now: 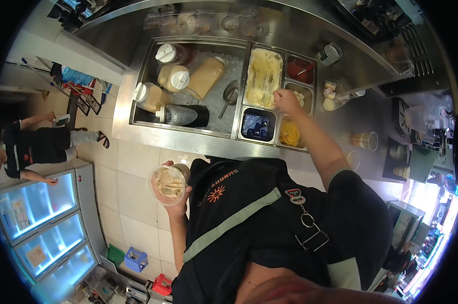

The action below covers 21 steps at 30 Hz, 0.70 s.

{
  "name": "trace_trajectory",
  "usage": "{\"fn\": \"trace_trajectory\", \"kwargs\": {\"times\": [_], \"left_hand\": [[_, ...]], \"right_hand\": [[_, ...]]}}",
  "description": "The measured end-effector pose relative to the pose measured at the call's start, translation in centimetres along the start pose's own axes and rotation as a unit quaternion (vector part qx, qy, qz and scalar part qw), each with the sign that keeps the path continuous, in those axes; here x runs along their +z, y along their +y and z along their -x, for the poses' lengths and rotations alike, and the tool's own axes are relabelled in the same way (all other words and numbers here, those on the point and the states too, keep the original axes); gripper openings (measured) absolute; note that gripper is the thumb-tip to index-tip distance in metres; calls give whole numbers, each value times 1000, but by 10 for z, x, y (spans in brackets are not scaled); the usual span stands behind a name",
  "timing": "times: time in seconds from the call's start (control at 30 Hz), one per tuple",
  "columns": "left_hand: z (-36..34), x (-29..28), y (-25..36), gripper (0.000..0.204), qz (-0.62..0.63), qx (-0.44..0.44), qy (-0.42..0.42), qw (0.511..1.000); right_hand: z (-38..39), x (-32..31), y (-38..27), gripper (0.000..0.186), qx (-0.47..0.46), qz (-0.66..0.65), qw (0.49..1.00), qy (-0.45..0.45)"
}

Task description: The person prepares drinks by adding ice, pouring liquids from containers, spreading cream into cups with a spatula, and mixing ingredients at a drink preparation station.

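Observation:
My left hand [177,207] grips a clear plastic cup [169,183] with pale, creamy chunks in it, held in front of the counter's edge. Stretched over the counter, my right hand [288,102] is closed at the right edge of a long metal pan [263,68] of pale yellow cream. Whatever its fingers hold is hidden. Around that hand sit smaller metal pans: red sauce [299,68] with a spoon, whitish pieces [300,97] partly covered by my wrist, yellow fruit chunks [289,133], and a dark filling [258,125].
Left of the pans, an ice well [234,68] holds several white-capped jugs [173,78], a dark pitcher [186,115] and a metal scoop [230,95]. Clear cups [364,141] stand to the right. At far left, another person [41,147] stands near lit glass-door fridges [46,223].

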<state>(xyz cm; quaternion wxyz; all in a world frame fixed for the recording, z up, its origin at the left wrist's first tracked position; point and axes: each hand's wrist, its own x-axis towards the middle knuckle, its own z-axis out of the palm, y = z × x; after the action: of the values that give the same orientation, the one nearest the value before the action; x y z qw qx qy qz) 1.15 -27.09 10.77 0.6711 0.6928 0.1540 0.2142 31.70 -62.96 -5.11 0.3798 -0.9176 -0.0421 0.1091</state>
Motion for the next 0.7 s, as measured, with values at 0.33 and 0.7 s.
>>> {"fn": "trace_trajectory", "kwargs": {"times": [0.33,0.7], "left_hand": [[-6,5,-1,96,-8,9,-27,1000],[-2,2,-8,97,-4,11,-8,1000]], "right_hand": [[5,16,10,25,-43,136,987,78],[-20,6,-11,21,-12,22,996,-87]]}}
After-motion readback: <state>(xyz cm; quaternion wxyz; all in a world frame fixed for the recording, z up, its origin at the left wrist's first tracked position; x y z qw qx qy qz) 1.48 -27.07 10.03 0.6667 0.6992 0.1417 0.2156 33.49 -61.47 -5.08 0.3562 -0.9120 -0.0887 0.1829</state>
